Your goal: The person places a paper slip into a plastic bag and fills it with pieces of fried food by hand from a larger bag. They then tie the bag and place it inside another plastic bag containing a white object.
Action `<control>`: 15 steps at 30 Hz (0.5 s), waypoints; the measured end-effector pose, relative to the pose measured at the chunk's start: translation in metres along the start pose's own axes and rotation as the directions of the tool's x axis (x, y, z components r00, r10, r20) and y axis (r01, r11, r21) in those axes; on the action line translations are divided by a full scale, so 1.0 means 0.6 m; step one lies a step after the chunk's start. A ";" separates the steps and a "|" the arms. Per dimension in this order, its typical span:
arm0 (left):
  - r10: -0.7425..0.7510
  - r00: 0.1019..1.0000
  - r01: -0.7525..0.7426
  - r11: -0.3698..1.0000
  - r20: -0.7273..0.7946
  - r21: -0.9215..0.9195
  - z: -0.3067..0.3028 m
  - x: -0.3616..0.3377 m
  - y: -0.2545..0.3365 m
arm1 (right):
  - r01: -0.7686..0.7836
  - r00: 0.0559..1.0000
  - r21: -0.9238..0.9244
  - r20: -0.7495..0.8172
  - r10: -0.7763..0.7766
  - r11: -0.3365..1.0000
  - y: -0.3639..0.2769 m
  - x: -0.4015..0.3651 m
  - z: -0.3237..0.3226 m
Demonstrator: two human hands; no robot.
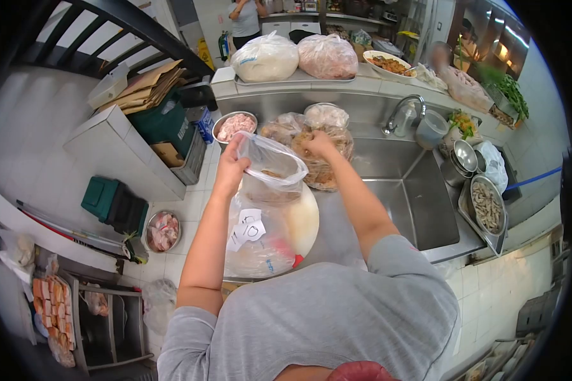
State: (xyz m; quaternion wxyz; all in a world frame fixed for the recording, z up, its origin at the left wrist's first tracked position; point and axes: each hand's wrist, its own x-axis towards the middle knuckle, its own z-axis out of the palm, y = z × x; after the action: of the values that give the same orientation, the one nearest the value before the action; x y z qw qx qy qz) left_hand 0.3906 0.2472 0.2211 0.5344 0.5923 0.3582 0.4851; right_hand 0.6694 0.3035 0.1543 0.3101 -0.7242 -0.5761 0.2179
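My left hand (235,160) grips the rim of a clear plastic bag (274,159), whose mouth gapes open toward the right. Some brown food shows inside that bag. My right hand (320,145) is down at a heap of brown, shredded-looking food (304,141) in clear plastic, its fingers curled and partly hidden in it. Below the bag lie a round white board (304,222) and a pile of clear plastic bags (254,257). A paper with handwritten numbers (246,230) rests on that pile.
A steel sink (413,197) with a curved faucet (405,109) is on the right. Raw meat fills a bowl (235,126) at the left. Two large filled bags (265,57) stand on the ledge. A tray of shrimp-like pieces (487,204) sits far right. Another person (245,19) stands behind.
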 end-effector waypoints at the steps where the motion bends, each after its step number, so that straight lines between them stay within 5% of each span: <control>1: 0.006 1.000 -0.006 1.000 0.004 -0.001 0.002 0.004 0.005 | -0.006 1.000 -0.063 -0.017 0.005 0.998 -0.003 0.001 -0.025; 5: -0.033 0.999 0.033 0.999 0.034 0.002 0.002 0.018 0.002 | 0.012 1.000 0.567 -0.021 -0.001 0.823 -0.016 -0.033 -0.088; 8: -0.097 0.995 0.097 0.995 0.034 -0.015 0.000 0.035 -0.003 | 0.081 0.993 0.974 -0.061 -0.096 0.214 -0.059 -0.056 -0.069; 11: -0.121 0.992 0.122 0.992 0.030 -0.033 0.001 0.049 -0.014 | -0.004 0.915 0.991 -0.051 -0.400 -0.135 -0.118 -0.075 -0.037; 15: -0.066 0.995 0.075 0.990 0.075 -0.118 0.007 0.045 0.011 | -0.128 0.835 0.990 0.076 -0.546 -0.059 -0.169 -0.108 0.020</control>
State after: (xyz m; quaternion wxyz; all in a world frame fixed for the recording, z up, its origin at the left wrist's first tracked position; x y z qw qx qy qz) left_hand 0.4013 0.2706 0.2331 0.5982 0.5627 0.3299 0.4655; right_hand 0.5749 0.2578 0.2137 0.6118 -0.1009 -0.4073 0.6705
